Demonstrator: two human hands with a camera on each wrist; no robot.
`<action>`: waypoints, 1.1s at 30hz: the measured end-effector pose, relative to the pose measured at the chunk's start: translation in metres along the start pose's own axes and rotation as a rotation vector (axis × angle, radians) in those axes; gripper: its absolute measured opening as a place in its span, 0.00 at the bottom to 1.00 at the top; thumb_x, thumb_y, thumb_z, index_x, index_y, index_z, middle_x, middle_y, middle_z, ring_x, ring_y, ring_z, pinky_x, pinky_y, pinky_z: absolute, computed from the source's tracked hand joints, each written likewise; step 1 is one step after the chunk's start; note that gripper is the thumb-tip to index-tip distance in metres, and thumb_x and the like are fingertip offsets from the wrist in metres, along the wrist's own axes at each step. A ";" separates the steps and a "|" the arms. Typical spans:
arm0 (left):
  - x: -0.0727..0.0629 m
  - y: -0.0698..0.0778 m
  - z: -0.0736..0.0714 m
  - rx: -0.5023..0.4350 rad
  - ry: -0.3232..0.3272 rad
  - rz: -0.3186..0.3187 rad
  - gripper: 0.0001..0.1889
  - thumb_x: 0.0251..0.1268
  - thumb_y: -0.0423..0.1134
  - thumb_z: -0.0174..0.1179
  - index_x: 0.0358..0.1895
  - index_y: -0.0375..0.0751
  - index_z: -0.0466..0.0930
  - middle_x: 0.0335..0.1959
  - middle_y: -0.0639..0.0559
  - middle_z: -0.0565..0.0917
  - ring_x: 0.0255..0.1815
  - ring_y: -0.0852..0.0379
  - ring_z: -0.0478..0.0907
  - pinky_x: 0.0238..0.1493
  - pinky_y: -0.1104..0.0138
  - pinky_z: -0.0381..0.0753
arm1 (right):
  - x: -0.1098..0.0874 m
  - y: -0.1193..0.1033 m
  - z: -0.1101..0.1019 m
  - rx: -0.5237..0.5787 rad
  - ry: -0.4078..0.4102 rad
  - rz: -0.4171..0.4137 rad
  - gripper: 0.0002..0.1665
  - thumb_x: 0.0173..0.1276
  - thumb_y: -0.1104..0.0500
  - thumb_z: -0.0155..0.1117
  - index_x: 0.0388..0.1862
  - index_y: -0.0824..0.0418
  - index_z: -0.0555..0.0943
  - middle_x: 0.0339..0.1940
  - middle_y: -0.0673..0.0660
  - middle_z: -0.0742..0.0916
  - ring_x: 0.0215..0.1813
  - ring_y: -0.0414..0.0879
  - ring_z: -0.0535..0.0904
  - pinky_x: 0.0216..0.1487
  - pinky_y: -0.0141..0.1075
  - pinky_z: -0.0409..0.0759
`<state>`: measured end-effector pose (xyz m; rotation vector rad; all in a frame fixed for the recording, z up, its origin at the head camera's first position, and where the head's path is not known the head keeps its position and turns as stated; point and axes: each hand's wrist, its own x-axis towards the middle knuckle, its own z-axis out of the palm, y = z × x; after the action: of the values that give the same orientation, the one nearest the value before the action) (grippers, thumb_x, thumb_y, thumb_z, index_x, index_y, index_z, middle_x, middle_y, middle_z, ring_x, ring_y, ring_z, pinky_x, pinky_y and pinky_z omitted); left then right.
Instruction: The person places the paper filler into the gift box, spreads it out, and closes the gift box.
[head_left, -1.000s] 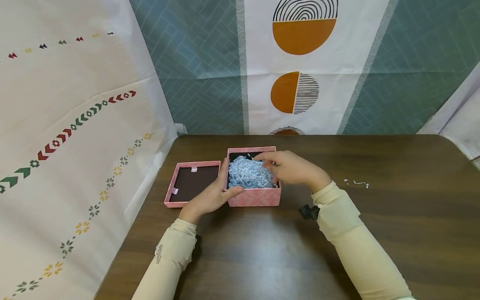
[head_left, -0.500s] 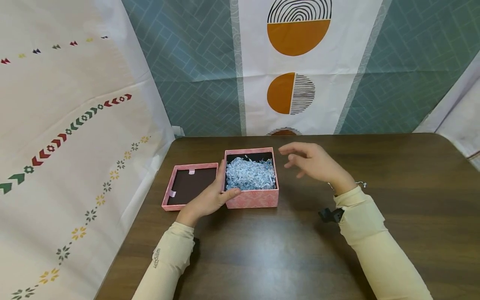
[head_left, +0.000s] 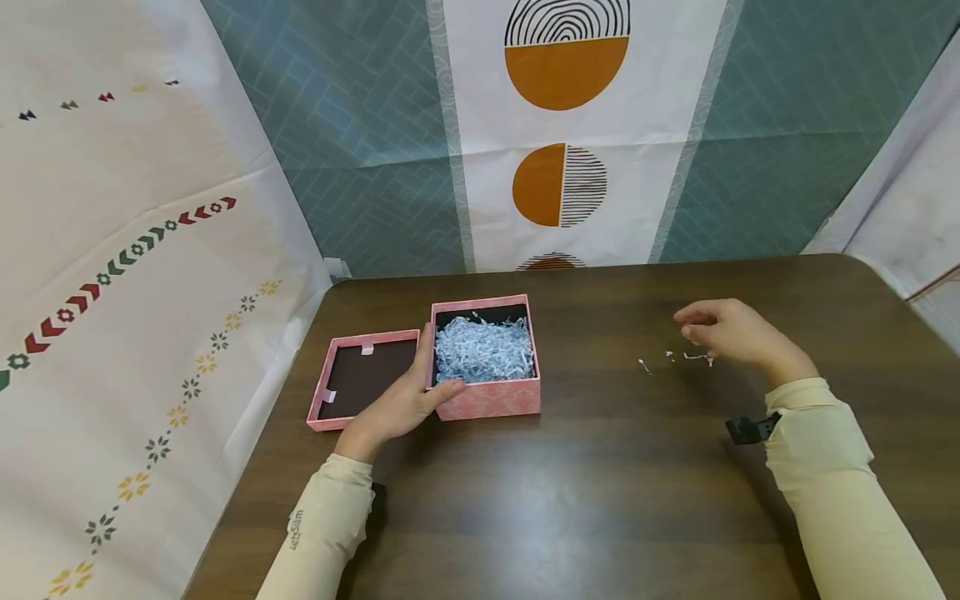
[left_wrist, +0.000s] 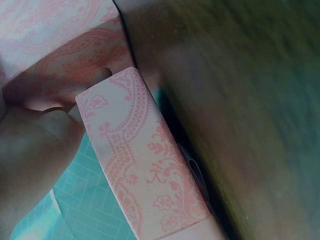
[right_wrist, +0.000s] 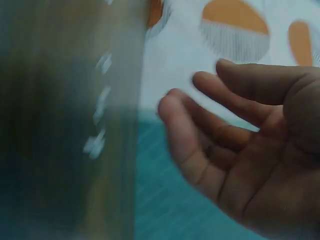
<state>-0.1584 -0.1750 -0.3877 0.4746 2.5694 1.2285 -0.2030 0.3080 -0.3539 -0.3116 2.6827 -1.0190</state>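
Observation:
A pink patterned box (head_left: 487,398) stands on the table, filled with pale blue shredded paper (head_left: 486,350). My left hand (head_left: 393,410) rests against the box's left side, its fingers straight along that wall and the thumb at the front left corner. In the left wrist view, the pink patterned lid (left_wrist: 145,155) lies beside this hand. My right hand (head_left: 738,335) hovers over the right part of the table, fingers loosely bent. Nothing shows between those fingers in the right wrist view. Small white paper shreds (head_left: 699,357) lie just beneath and left of it.
The box lid's dark inside (head_left: 367,375) faces up, left of the box. Another stray shred (head_left: 644,367) lies farther left on the brown table (head_left: 585,483). Patterned cloths (head_left: 360,200) hang behind and at the left of the table.
My right hand has lifted out from above the shredded paper and moved right, to the loose shreds. My left hand stays at the box. The head view has turned slightly right.

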 end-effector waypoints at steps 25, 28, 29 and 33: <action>-0.001 0.001 0.000 -0.004 -0.002 -0.005 0.58 0.70 0.60 0.59 0.79 0.57 0.16 0.81 0.57 0.23 0.82 0.42 0.34 0.73 0.39 0.45 | 0.015 0.011 0.020 0.179 -0.163 0.062 0.23 0.79 0.67 0.51 0.65 0.83 0.68 0.50 0.71 0.83 0.51 0.60 0.82 0.49 0.49 0.84; 0.000 0.001 0.001 0.000 0.000 0.000 0.57 0.70 0.60 0.59 0.79 0.58 0.16 0.81 0.57 0.23 0.81 0.42 0.34 0.72 0.38 0.46 | 0.014 0.007 0.024 0.160 -0.166 0.034 0.23 0.78 0.68 0.51 0.65 0.83 0.69 0.51 0.71 0.83 0.51 0.60 0.82 0.50 0.50 0.83; 0.000 0.001 0.001 0.002 0.000 0.002 0.57 0.71 0.59 0.59 0.79 0.58 0.16 0.81 0.56 0.23 0.81 0.42 0.34 0.72 0.38 0.46 | 0.014 0.005 0.025 0.157 -0.167 0.026 0.23 0.78 0.68 0.51 0.65 0.82 0.69 0.51 0.71 0.83 0.51 0.60 0.81 0.50 0.50 0.83; 0.001 0.002 0.001 0.010 -0.004 0.009 0.57 0.71 0.59 0.59 0.79 0.57 0.16 0.81 0.55 0.23 0.81 0.42 0.34 0.73 0.39 0.45 | 0.014 0.000 0.030 0.169 -0.192 -0.010 0.22 0.78 0.68 0.52 0.65 0.81 0.71 0.53 0.71 0.83 0.51 0.59 0.81 0.51 0.50 0.83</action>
<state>-0.1586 -0.1724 -0.3868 0.4901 2.5739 1.2174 -0.2072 0.2855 -0.3776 -0.3697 2.4102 -1.1474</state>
